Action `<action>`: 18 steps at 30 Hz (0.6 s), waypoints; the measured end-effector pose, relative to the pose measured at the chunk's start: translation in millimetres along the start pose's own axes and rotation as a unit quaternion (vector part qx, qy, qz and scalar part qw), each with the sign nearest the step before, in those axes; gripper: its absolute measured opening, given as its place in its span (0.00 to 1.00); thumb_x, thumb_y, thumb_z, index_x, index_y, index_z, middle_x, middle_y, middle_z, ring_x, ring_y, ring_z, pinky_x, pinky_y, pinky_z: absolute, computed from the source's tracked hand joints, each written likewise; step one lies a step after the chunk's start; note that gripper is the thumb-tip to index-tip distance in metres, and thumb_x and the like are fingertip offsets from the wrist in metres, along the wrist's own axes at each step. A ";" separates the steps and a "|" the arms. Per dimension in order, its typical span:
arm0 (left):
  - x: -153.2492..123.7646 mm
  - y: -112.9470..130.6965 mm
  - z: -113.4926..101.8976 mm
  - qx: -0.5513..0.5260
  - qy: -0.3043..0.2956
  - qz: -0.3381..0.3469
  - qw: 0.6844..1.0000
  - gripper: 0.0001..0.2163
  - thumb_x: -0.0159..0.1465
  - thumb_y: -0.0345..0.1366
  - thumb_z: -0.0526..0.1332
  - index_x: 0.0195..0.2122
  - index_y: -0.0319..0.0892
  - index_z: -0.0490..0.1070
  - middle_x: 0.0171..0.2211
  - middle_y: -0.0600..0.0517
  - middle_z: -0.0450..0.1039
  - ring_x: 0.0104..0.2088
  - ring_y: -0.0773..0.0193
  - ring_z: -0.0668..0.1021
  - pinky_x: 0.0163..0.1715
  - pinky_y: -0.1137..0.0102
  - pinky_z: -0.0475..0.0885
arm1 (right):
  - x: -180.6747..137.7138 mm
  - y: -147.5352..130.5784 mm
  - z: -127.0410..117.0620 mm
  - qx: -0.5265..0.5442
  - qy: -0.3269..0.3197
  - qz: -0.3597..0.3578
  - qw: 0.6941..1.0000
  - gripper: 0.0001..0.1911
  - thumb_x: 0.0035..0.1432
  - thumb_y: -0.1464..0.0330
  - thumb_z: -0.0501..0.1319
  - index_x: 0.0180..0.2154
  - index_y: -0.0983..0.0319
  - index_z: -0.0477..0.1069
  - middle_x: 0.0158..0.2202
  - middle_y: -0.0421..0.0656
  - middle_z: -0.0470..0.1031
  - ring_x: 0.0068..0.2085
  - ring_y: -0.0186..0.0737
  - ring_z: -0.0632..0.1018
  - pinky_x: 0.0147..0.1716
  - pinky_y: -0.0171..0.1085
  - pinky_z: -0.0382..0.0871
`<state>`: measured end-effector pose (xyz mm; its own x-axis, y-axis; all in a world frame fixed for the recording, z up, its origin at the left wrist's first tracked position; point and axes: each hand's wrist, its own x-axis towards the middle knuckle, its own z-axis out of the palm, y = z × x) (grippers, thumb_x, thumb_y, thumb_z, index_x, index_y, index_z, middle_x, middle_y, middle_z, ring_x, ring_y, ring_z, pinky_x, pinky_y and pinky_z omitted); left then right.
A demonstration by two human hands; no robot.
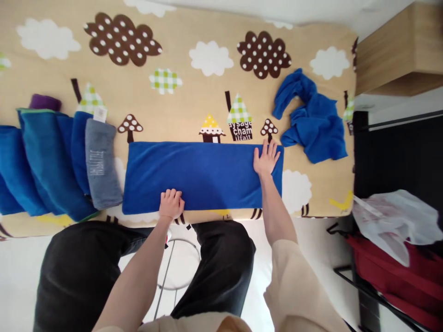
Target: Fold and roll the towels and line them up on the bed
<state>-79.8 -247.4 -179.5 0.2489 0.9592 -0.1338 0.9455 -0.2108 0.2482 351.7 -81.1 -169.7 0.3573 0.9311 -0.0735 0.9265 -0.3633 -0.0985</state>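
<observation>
A blue towel (204,175), folded into a long strip, lies flat along the near edge of the bed (194,92). My left hand (171,204) rests on the strip's near edge with its fingers curled down against the cloth. My right hand (266,158) lies flat with fingers spread on the strip's far right corner. A crumpled blue towel (313,120) lies loose further right, apart from both hands.
Several folded blue towels (44,161) and a grey one (100,161) overlap at the bed's left, with a purple item (44,102) behind. A wooden cabinet (398,50) is at the upper right. A white plastic bag (394,221) sits on a red thing at the right.
</observation>
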 end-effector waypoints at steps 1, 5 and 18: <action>0.2 -0.2 -0.2 0.000 -0.002 0.000 1.000 0.09 0.66 0.34 0.56 0.40 0.42 0.76 0.37 0.40 0.74 0.42 0.45 0.74 0.43 0.54 0.63 | 9.1 3.1 -2.0 0.002 -0.006 0.003 1.000 0.35 0.75 0.55 0.40 0.76 0.61 0.46 0.79 0.52 0.43 0.78 0.51 0.45 0.73 0.66 0.41; 1.0 -0.8 -0.4 -0.009 -0.003 -0.005 1.000 0.10 0.67 0.34 0.56 0.41 0.42 0.76 0.37 0.40 0.74 0.43 0.44 0.74 0.43 0.54 0.63 | 15.7 1.2 -13.1 0.012 -0.030 0.012 0.999 0.35 0.75 0.55 0.40 0.76 0.63 0.46 0.78 0.52 0.43 0.78 0.52 0.45 0.73 0.65 0.40; 2.5 -0.9 2.7 -0.020 -0.004 -0.012 1.000 0.10 0.67 0.34 0.55 0.41 0.41 0.76 0.38 0.39 0.74 0.44 0.43 0.73 0.44 0.52 0.62 | -164.1 75.0 -5.9 -0.006 -0.018 0.039 0.999 0.34 0.74 0.59 0.39 0.76 0.62 0.46 0.78 0.53 0.47 0.78 0.50 0.48 0.72 0.63 0.46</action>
<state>-79.5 -245.3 -182.7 0.2280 0.9624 -0.1474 0.9419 -0.1797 0.2837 363.2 -260.9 -159.2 0.4248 0.8978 -0.1165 0.8970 -0.4347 -0.0797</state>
